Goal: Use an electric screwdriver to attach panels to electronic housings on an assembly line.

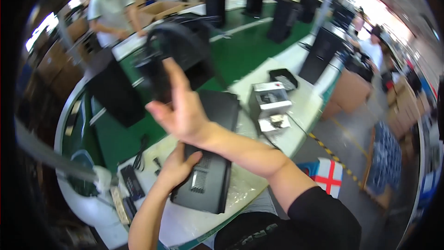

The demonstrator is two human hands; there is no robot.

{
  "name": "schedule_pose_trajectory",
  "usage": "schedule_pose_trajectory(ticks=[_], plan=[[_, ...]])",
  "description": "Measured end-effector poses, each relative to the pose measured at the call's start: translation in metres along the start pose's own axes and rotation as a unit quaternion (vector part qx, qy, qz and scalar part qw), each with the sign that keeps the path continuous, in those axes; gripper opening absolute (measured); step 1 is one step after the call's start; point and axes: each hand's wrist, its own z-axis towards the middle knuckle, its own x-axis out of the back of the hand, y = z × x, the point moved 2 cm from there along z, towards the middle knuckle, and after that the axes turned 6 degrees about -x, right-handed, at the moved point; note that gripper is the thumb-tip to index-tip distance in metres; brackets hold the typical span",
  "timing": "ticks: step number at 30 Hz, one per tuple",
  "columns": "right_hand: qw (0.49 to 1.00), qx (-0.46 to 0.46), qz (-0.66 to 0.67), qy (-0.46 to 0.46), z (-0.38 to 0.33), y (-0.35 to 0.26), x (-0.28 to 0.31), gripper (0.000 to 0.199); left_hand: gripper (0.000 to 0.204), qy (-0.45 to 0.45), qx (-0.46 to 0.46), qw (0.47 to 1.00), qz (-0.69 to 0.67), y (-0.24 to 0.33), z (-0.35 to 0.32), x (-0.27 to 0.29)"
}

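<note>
On the near table lies a long black case (pixel 203 189) with rows of vent slots. My left hand (pixel 178 167) grips its left edge, thumb on top of the case and the other fingers partly hidden. My right hand (pixel 182 111) is raised over the far part of the case, fingers closed against a black object (pixel 157 76) smeared by motion. A dark cable or strap loops from around that object; its exact kind cannot be made out.
Right of the case stand a black-and-white carton (pixel 268 99) and a black tray (pixel 284 78). A black remote-like strip (pixel 132 183) and a coiled cable (pixel 139 158) lie left. A tall black case (pixel 113 88) stands on the green conveyor (pixel 245 48). A person (pixel 113 11) works across it.
</note>
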Motion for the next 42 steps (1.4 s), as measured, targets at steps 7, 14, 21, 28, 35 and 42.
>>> schedule_pose_trajectory(ticks=[7, 14, 21, 28, 35, 42], plan=[[0.999, 0.005, 0.046, 0.015, -0.002, -0.01, 0.0, 0.073, 0.064, -0.007, 0.049, 0.998, -0.041, 0.019, -0.005, -0.005], [0.993, 0.034, 0.027, 0.109, 0.006, -0.023, 0.069, 0.075, 0.041, 0.193, -0.148, 0.909, 0.339, 0.045, -0.05, -0.011], [0.956, -0.036, -0.159, 0.242, -0.076, 0.006, 0.241, 0.062, 0.048, 0.476, 0.143, 0.867, -0.013, 0.006, -0.157, -0.066], [0.967, -0.062, -0.145, 0.202, -0.126, 0.054, 0.263, 0.067, 0.052, 0.452, -0.038, 0.836, -0.31, -0.015, -0.115, -0.078], [0.972, -0.133, -0.072, 0.179, -0.101, -0.019, 0.211, 0.054, 0.053, 0.495, -0.022, 0.827, -0.265, -0.034, -0.12, -0.09], [0.969, -0.19, 0.068, 0.144, -0.04, -0.116, 0.088, 0.077, 0.05, 0.477, -0.064, 0.81, -0.335, -0.041, -0.116, -0.093]])
